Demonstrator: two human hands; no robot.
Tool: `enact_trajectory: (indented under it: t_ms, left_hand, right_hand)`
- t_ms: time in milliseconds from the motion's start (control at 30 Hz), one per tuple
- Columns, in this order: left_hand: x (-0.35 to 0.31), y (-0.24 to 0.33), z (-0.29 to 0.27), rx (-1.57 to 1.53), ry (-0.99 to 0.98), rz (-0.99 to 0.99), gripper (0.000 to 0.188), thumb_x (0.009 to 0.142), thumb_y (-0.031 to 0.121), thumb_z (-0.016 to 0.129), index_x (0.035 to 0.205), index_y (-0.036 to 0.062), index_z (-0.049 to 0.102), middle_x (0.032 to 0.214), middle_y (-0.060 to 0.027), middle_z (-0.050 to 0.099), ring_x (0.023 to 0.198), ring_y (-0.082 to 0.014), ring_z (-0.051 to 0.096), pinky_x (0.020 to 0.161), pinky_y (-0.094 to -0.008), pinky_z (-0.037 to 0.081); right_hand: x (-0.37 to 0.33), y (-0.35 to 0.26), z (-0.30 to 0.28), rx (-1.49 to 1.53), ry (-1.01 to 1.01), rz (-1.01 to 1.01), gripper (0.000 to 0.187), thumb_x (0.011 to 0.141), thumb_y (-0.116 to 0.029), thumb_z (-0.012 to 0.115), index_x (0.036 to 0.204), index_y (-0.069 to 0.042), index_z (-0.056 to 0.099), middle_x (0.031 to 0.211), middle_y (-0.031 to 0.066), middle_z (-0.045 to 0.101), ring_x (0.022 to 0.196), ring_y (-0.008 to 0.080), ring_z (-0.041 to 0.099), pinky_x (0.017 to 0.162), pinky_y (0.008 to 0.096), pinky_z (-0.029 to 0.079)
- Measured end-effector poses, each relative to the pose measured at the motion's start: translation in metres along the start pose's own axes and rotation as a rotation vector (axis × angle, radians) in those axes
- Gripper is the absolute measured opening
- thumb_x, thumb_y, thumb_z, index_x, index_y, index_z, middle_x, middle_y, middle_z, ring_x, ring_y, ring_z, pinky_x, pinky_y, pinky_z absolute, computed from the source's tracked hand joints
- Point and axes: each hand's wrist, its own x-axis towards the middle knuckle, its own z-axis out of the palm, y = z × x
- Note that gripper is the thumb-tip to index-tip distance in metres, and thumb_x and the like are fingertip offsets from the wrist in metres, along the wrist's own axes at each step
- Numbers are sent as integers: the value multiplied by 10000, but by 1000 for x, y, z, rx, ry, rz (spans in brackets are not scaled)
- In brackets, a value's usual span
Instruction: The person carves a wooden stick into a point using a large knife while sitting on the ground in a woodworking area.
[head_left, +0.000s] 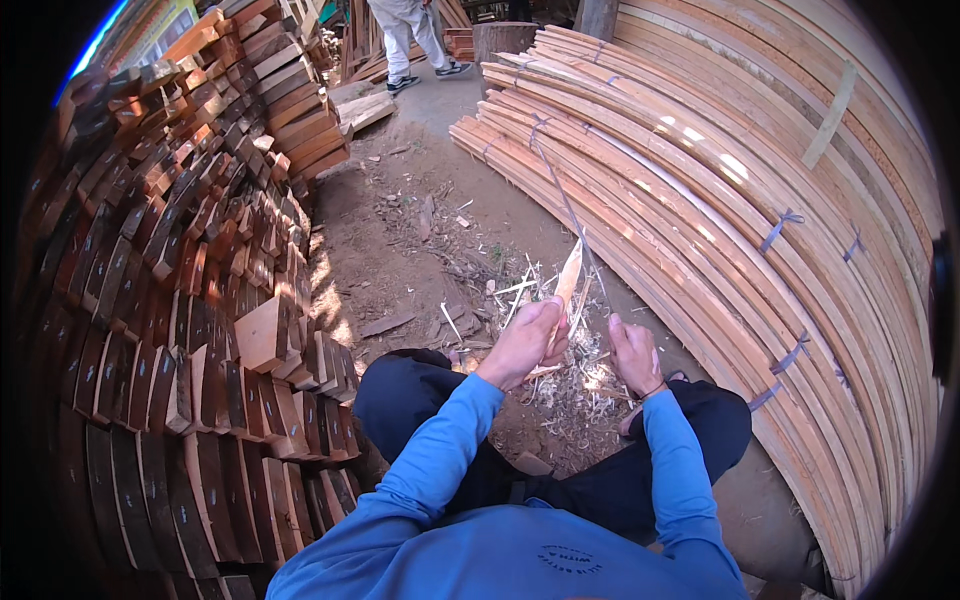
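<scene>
In front of my crossed legs, my left hand (533,342) is closed around a pale wooden stick (569,277) whose pointed end stands up above the fist. To its right, my right hand (634,356) grips a long-bladed knife (570,205), its handle mostly hidden by the fingers. The thin grey blade slants up and to the left, seen almost edge-on, passing close by the stick's tip; whether they touch I cannot tell. Curled wood shavings (590,405) lie on the ground below both hands.
Stacked brown timber blocks (215,390) rise close on my left. Long bundled planks (680,200), tied with bluish strips, run along my right. Ahead are bare dirt ground (365,215), a tree stump (503,40) and a standing person in light trousers (408,30).
</scene>
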Motion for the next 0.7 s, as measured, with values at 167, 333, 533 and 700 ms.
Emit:
enact_trajectory:
  t_ms: [167,333,533,700]
  left_hand:
    - [-1,3,2,-44,54,-45,337,1071,331,396,818,112,441,595,44,330,454,-72,288,424,-254,232]
    - [9,0,-8,-70,52,39,337,1073,318,390,821,99,437,577,39,324,453,-72,292,417,-256,225]
    - [5,1,-13,-184,20,50,336,1072,354,415,845,108,449,573,40,343,457,-69,294,432,-240,234]
    - [-4,-5,-9,-160,-7,-4,332,1068,362,425,852,110,450,583,38,334,464,-66,291,437,-241,231]
  right_hand:
    - [-6,1,3,-57,-34,-128,690,1001,-550,431,696,60,540,535,172,431,516,264,412,557,454,342]
    - [-6,16,8,49,-127,-99,698,1000,-566,433,688,53,519,545,150,398,535,253,376,556,430,340]
    - [-1,-9,5,-96,-88,-205,666,986,-554,468,703,36,595,505,157,439,486,254,449,529,423,370]
    - [-8,-9,0,-125,-43,-238,648,975,-548,495,734,32,657,519,179,528,507,316,570,535,420,415]
